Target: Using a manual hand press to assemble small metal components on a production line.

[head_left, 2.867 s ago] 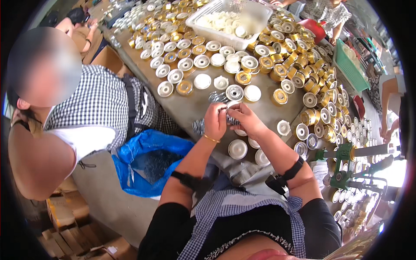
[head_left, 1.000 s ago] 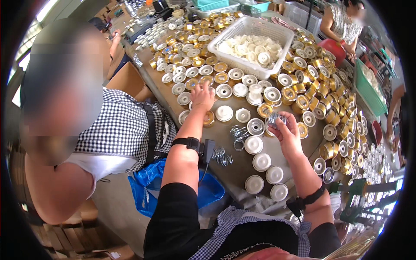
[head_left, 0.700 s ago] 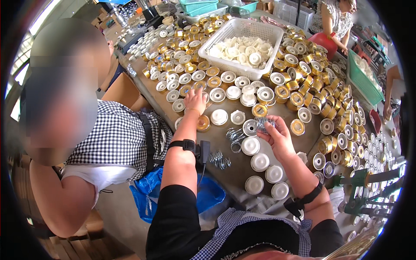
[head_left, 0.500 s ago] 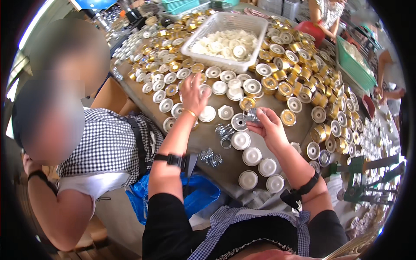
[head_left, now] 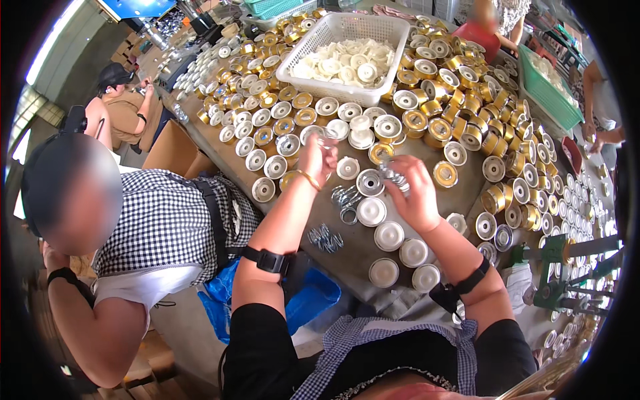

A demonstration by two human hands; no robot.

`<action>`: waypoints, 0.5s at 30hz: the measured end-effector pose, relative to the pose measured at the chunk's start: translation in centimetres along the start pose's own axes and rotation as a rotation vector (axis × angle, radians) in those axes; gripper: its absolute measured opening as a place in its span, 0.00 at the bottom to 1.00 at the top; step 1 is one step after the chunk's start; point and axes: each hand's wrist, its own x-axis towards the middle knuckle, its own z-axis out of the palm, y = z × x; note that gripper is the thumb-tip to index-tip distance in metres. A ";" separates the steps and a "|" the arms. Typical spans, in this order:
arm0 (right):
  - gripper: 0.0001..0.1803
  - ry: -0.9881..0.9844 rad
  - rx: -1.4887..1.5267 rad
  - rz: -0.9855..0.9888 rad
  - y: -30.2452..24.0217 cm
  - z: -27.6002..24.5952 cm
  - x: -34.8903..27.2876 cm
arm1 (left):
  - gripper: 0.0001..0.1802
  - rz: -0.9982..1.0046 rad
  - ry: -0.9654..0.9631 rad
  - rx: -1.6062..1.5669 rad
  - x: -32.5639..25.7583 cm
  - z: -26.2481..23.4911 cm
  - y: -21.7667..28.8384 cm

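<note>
My right hand (head_left: 415,193) is closed around coiled metal springs (head_left: 395,179), just right of an open round cup (head_left: 370,182) with a hole in its middle. To its left, my left hand (head_left: 318,159) has its fingers curled together, with a small shiny thing at the fingertips that I cannot make out. Between the hands lies a white notched cap (head_left: 347,168). Loose springs (head_left: 345,199) lie beside the cup, and another heap of springs (head_left: 325,239) sits nearer me. Several white round caps (head_left: 389,235) stand in front of my right hand.
Gold-rimmed cups (head_left: 467,133) crowd the table behind my hands. A white basket (head_left: 343,93) of white plastic parts stands at the back, a green basket (head_left: 550,100) at the far right. A green metal fixture (head_left: 555,257) is at right. A person in checked cloth (head_left: 167,217) sits at left.
My left hand has closed its spread fingers and moved right, toward my right hand. The right hand still holds springs by the cup. The person at left has leaned back, uncovering another seated person behind.
</note>
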 end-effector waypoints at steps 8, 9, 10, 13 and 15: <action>0.21 -0.013 0.164 0.202 0.7 -2.6 0.0 | 0.29 0.439 0.480 1.953 6.1 -2.0 2.2; 0.21 -0.028 0.173 0.221 0.7 -2.5 0.1 | 0.31 0.467 0.521 1.963 5.8 -2.5 1.5; 0.20 -0.014 0.185 0.215 0.9 -2.5 0.3 | 0.32 0.402 0.516 1.979 5.2 -1.7 1.8; 0.19 -0.017 0.322 0.436 -0.5 -3.8 0.0 | 0.39 0.854 0.743 1.950 3.1 -1.6 0.5; 0.19 0.021 0.351 0.501 1.2 -3.8 -1.0 | 0.41 1.250 0.508 1.549 0.2 2.8 0.7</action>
